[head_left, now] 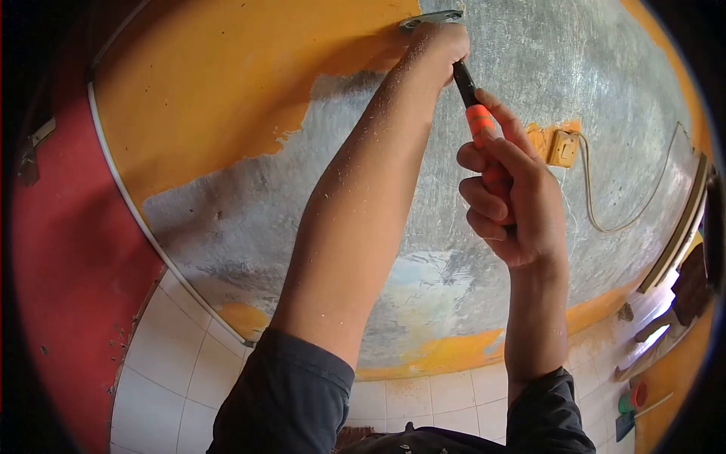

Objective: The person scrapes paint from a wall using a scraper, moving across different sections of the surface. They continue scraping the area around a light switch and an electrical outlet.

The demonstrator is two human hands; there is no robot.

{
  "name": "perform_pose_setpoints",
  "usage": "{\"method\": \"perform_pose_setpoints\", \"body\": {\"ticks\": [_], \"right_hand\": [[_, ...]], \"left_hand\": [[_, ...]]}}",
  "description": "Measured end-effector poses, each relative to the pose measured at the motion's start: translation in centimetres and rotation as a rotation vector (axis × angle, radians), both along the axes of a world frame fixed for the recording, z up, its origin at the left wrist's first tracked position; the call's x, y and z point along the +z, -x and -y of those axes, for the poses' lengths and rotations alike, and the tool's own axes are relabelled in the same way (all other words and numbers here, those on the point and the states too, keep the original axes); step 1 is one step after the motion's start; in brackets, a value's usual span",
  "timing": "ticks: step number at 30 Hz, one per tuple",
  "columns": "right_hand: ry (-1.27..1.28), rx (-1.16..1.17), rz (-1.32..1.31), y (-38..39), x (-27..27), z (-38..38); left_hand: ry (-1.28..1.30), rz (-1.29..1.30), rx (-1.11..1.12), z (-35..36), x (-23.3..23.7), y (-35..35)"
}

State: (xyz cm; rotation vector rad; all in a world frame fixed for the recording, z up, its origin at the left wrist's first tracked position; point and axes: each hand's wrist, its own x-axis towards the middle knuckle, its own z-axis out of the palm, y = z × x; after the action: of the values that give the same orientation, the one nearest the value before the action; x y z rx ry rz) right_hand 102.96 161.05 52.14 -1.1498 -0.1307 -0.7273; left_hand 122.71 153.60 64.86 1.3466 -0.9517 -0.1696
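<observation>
My left hand (445,47) is stretched out high against the wall, its fingers closed around the upper shaft of a paint scraper. The scraper's flat grey head (431,18) shows just above that hand, close to the edge of the orange paint (249,83). Lower down, my right hand (522,181) is wrapped around the red-orange grip (479,121) of the same tool, thumb and index finger toward the black shaft. Pale flecks lie on my left forearm. The fingers of my left hand are partly hidden.
Bare grey wall (378,166) spreads right of and below the orange paint. A switch box (563,148) with a hanging cable (594,219) sits at right. White conduit (125,189) borders a red surface (68,303) at left. Tiled floor (454,397) lies below; a person (684,291) is at far right.
</observation>
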Motion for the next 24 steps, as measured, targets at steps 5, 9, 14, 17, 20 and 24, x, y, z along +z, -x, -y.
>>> {"method": "perform_pose_setpoints", "body": {"ticks": [5, 9, 14, 17, 20, 24], "right_hand": [[-0.104, 0.047, -0.109, 0.8, -4.9, -0.9], [-0.011, 0.022, 0.014, -1.1, -2.2, 0.5], [0.036, 0.058, 0.047, 0.1, 1.9, 0.1], [-0.026, 0.032, -0.033, 1.3, -0.3, -1.3], [-0.080, -0.027, -0.015, 0.4, 0.3, -1.4], [-0.009, 0.042, 0.103, -0.6, 6.0, 0.6]], "left_hand": [[0.156, 0.042, 0.066, -0.2, -7.6, -0.5], [-0.069, 0.525, 0.216, 1.1, -1.6, -2.1], [-0.118, 0.249, 0.061, -0.8, 2.2, 0.4], [0.177, 0.142, -0.157, 1.0, -3.7, -1.3], [0.061, 0.265, -0.024, -1.5, -1.1, 0.9], [-0.042, 0.230, 0.012, -0.1, 6.6, 0.5]]}}
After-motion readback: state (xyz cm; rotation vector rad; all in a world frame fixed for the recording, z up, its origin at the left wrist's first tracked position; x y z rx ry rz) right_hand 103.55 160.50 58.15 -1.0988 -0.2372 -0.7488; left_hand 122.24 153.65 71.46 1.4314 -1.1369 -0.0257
